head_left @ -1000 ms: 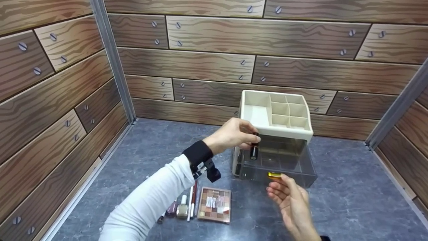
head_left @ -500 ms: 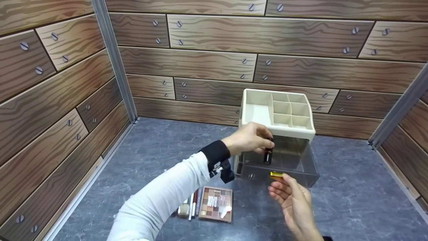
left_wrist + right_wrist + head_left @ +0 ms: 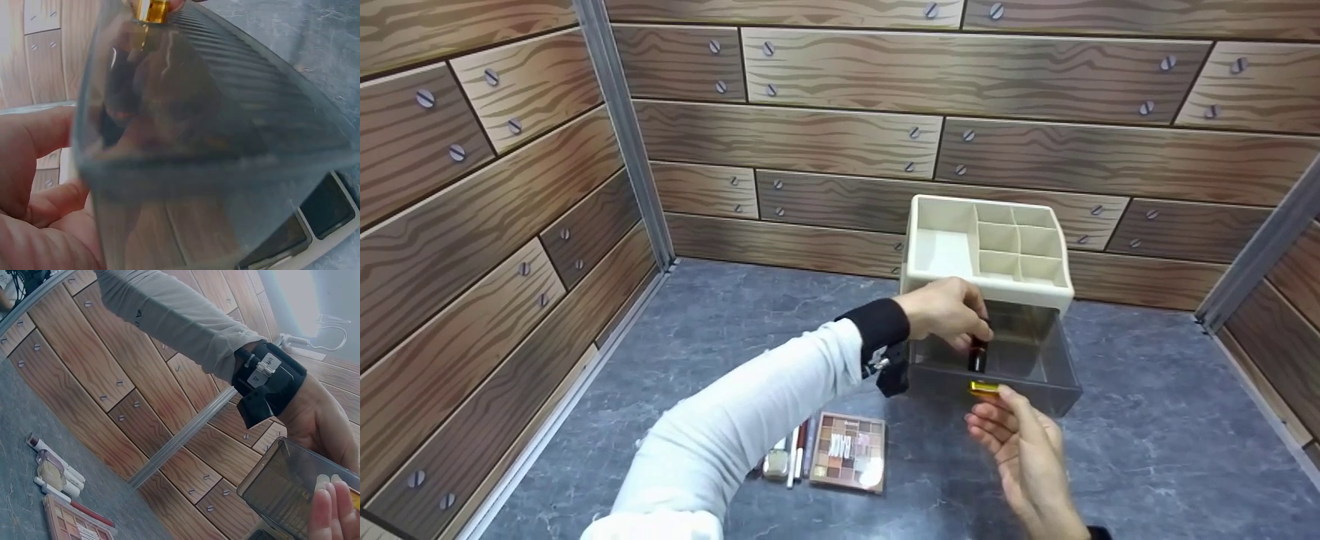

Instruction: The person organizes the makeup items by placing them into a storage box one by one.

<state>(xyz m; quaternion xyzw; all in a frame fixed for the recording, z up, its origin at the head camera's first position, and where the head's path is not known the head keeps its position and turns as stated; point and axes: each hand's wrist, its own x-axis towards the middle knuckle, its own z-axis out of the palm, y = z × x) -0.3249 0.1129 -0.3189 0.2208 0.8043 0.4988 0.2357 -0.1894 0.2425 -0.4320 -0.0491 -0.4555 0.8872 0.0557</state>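
Observation:
In the head view my left hand grips a black lipstick tube, pointing down inside the pulled-out smoky clear drawer. The drawer belongs to a cream makeup organizer. Just in front of the drawer, my right hand pinches a small shiny gold tube between thumb and index finger, the other fingers loosely bent. The left wrist view looks through the drawer wall, with the gold tube at the top. Right-hand fingertips overlap the drawer in the right wrist view.
Left of the drawer lie an eyeshadow palette, slim pencils and a nail polish bottle, partly covered by the left sleeve. Cream compartments top the organizer. Wood-patterned walls enclose the grey tabletop.
My left hand has moved right and slightly down, carrying the black lipstick tube from the drawer's left side into it. The right hand stays nearly still with the gold tube.

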